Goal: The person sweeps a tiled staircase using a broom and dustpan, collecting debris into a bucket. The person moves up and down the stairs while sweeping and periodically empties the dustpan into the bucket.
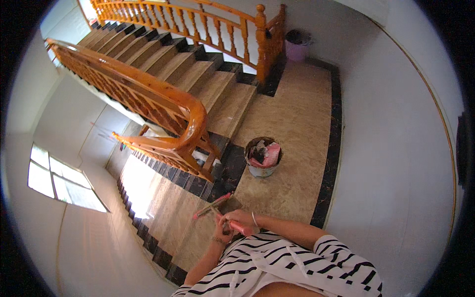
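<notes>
In front of my striped shirt, both hands meet at a squeegee (214,205) with a pink handle and a long blade tipped in pink. My right hand (239,216), with a white bangle at its wrist, grips the handle near the neck. Close under it, my left hand (222,232) also has its fingers at the tool; its inner side is partly hidden. The handle's thick end points back toward my body, and the blade reaches out over the landing floor (282,193).
A bucket (262,171) holding pink and grey rubbish stands on the landing. Stairs (198,80) rise beyond a wooden banister (195,122), and another flight (174,211) descends at left. A pink bin (297,50) stands in the far corner. A white wall (378,156) borders the right.
</notes>
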Demonstrator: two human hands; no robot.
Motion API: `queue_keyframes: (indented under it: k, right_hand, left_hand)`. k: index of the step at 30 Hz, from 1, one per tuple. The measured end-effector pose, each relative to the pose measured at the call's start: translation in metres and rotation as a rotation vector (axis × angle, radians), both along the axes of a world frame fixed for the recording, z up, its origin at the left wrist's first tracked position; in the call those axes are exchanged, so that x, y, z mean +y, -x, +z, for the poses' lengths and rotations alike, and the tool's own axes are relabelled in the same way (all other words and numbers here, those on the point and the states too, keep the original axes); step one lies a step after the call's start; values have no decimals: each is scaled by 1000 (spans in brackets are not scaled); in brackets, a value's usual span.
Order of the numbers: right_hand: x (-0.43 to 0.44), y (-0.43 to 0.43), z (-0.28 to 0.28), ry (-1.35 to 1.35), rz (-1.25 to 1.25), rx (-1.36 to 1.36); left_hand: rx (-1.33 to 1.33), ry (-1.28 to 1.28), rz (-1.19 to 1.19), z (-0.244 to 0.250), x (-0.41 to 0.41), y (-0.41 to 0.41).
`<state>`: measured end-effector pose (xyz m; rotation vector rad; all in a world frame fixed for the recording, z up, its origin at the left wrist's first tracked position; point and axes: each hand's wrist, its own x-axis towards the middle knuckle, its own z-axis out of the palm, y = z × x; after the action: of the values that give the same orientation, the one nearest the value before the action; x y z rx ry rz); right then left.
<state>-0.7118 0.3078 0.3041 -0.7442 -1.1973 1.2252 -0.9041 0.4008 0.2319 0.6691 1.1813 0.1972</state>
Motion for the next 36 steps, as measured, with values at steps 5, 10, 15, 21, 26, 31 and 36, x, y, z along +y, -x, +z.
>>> queue_keyframes:
  k: [5,10,15,21,26,31,36]
  right_hand:
    - [-35,-41,29,419,228,351]
    - [-47,-52,46,410,130,162]
    - [-32,-29,46,302,162,-133]
    - [-23,22,37,199,268,-416]
    - [-10,46,17,114,319,-393]
    - [4,48,42,150,448,-405]
    - [1,63,41,110,376,-249]
  left_hand:
    - [-22,345,127,-11,2,11]
    - [157,198,41,-20,-34,8]
    - [180,136,45,-8,-42,-5]
    - [233,77,49,6,-55,4]
    - [304,-1,-5,17,-58,14]
    - [410,-104,-71,39,-58,33]
    - [528,-201,-99,73,-44,56]
